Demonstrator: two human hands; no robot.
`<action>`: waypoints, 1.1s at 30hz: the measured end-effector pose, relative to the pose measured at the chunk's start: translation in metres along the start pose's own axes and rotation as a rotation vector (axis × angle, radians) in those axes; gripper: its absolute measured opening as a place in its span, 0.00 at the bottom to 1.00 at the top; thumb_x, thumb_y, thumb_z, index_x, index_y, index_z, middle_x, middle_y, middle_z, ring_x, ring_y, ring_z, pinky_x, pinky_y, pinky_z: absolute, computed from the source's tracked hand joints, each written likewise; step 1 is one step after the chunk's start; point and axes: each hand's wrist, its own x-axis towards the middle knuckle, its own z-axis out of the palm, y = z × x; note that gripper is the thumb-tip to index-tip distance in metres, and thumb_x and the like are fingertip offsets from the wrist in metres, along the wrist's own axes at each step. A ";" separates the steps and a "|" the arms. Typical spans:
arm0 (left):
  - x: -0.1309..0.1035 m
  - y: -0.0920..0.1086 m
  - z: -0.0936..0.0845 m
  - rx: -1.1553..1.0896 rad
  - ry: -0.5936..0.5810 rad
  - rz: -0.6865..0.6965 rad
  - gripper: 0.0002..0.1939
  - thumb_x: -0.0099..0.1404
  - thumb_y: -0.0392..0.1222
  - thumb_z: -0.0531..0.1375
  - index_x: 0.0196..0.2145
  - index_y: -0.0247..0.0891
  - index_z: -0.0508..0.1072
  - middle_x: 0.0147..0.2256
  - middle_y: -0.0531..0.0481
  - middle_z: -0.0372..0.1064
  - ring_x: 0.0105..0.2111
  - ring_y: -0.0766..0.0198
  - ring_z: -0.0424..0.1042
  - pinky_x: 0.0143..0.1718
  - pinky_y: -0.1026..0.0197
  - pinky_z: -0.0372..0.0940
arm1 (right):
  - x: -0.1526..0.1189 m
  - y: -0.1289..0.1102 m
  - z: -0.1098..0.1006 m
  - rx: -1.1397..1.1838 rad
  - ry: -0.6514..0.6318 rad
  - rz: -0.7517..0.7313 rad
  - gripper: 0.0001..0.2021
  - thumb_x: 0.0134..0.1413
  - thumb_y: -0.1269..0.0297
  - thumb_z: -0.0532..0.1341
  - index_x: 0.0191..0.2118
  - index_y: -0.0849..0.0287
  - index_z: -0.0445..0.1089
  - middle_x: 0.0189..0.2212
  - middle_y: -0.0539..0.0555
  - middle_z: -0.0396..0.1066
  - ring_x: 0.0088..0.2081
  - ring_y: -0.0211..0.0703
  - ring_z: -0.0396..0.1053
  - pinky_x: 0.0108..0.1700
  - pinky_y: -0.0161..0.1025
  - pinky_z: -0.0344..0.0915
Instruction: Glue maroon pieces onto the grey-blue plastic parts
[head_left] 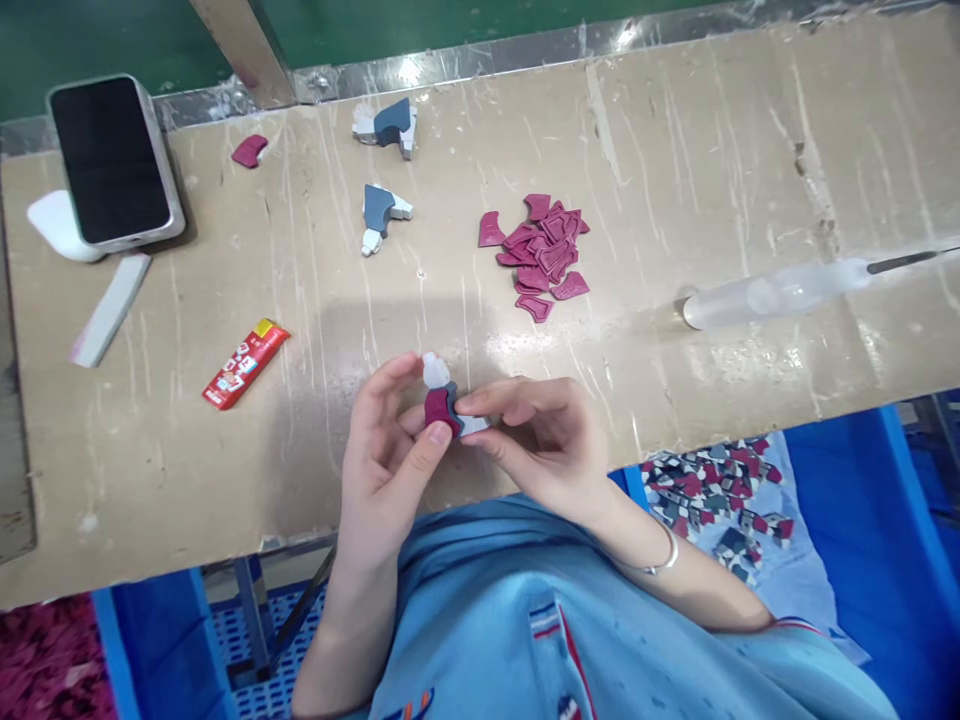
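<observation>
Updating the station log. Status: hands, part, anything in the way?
Left hand and right hand both gripping one maroon-gray-white piece. Red packet off left, maroon pile beyond. Neither touching the hands.

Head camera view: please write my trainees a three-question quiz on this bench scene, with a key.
1. True or false: the left hand and right hand both touch the same small part.
2. What colour are the heaped pieces? A) green B) maroon C) yellow
3. Fill in: the bracelet is on the ____ arm.

Key: 1 true; 2 B; 3 right.
</observation>
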 end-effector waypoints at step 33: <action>-0.007 0.006 0.020 -0.020 -0.013 -0.014 0.18 0.64 0.25 0.73 0.42 0.43 0.72 0.43 0.59 0.85 0.45 0.71 0.87 0.49 0.73 0.78 | -0.002 -0.015 0.005 0.298 0.163 0.292 0.19 0.67 0.64 0.73 0.52 0.46 0.64 0.44 0.48 0.86 0.44 0.42 0.86 0.50 0.42 0.84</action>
